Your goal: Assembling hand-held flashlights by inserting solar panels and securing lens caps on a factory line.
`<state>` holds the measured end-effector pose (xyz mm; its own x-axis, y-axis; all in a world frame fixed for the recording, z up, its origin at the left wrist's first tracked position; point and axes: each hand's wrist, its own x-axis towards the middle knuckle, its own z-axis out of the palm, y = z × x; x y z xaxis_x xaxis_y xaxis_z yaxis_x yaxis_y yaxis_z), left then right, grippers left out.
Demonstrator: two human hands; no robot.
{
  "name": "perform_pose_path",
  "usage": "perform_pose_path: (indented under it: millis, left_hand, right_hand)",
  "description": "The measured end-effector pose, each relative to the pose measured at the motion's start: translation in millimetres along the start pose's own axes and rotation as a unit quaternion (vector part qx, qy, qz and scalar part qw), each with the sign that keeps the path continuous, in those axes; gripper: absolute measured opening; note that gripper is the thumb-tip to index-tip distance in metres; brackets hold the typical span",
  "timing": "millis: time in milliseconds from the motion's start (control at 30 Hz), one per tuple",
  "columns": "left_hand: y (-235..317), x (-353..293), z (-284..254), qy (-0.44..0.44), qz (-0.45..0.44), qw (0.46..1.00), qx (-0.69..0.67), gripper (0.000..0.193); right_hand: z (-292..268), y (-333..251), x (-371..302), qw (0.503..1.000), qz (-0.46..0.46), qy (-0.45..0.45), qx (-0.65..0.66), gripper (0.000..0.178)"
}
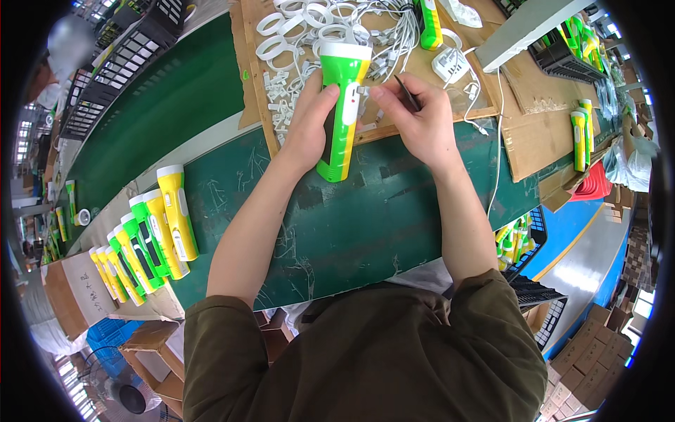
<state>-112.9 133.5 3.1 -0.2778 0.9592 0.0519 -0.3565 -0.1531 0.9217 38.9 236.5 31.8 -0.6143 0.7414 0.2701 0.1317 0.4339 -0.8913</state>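
Observation:
My left hand point(306, 133) is closed around a green and yellow flashlight point(344, 133) with a white head, holding it upright over the front edge of the work board. A white switch panel with a small red spot faces up on its body. Beside that panel, the thumb and forefinger of my right hand point(427, 128) are pinched together at a small white plug-like piece point(363, 91). A slim dark tool point(408, 93) is tucked between the fingers of the same hand; its kind is unclear.
White rings point(278, 48), cables and small white parts crowd the wood-framed cardboard board point(482, 112). A white power adapter point(450, 65) lies right, its cord crossing the green table point(358, 239). Several flashlights point(177, 211) line the left edge; two more point(581, 137) stand far right. A white post point(531, 32) rises nearby.

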Motion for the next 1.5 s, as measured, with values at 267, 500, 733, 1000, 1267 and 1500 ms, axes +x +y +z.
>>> perform_pose_path:
  millis: [267,500,733,1000,1267,1500]
  left_hand:
    - [13.3,-0.6,8.0,0.027,-0.032,0.998,0.038,0.05]
    - [5.8,0.6,6.6,0.024,-0.028,0.998,0.055,0.052]
    - [4.8,-1.7,9.9,0.033,-0.009,0.993,0.113,0.047]
    - [1.2,-1.4,16.8,0.046,0.012,0.988,0.147,0.043]
    - [-5.1,-1.5,17.9,0.076,0.015,0.985,0.155,0.043]
    - [-2.5,1.0,13.1,0.062,-0.016,0.991,0.118,0.042]
  right_hand:
    - [-3.9,-0.5,-0.5,0.999,-0.005,-0.027,-0.042,0.02]
    - [1.1,7.3,2.1,0.999,-0.037,0.008,-0.024,0.035]
    - [-9.0,-2.9,3.5,0.996,-0.046,-0.009,-0.072,0.032]
    - [-8.7,-5.2,0.9,0.995,-0.049,-0.004,-0.084,0.03]
    - [-8.0,-1.4,3.7,0.995,-0.047,-0.018,-0.084,0.029]
    - [-8.7,1.1,5.2,0.992,-0.052,-0.017,-0.11,0.031]
